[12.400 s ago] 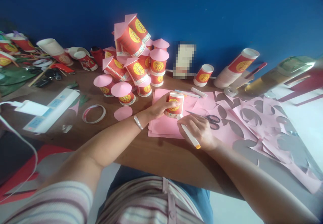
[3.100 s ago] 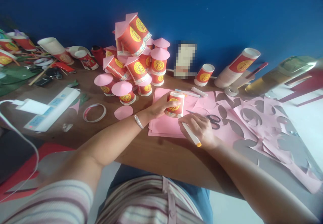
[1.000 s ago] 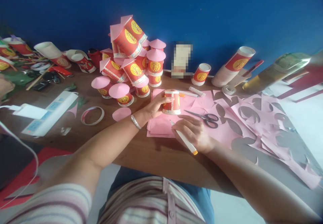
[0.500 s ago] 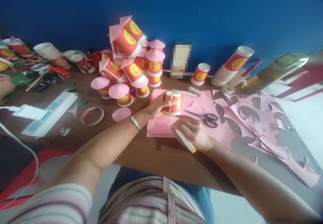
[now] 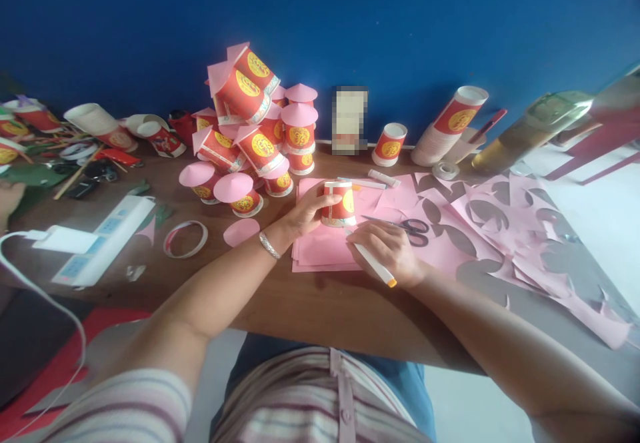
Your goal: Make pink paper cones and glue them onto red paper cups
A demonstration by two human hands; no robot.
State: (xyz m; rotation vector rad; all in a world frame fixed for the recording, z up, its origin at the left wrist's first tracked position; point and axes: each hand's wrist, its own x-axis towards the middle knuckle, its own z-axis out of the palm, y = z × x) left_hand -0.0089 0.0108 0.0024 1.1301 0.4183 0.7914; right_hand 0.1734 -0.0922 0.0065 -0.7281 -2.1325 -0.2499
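Observation:
My left hand [image 5: 311,211] is closed round the left side of a red paper cup [image 5: 341,212], its thumb across the front. The cup stands upside down, wide rim low, on a stack of pink paper [image 5: 320,255]. In my right hand [image 5: 389,248] is a white marker [image 5: 374,264] with an orange end; its tip points at the paper and cup base, though whether it touches I cannot tell. Scissors with dark handles [image 5: 416,231] lie just beyond my right hand. A pink paper disc [image 5: 241,232] lies left of the stack, beside my left wrist.
A pile of red cups with pink cone roofs [image 5: 250,143] rises at the back left. Cut pink scraps [image 5: 500,230] cover the right side. A power strip [image 5: 103,243] and a tape roll [image 5: 185,239] lie left. One cup [image 5: 389,144] and a cup stack [image 5: 450,125] stand behind.
The cup has turned so more of its yellow emblem faces me, and the white seam has moved left. My right hand with the marker has shifted slightly right. The camera view has shifted a little.

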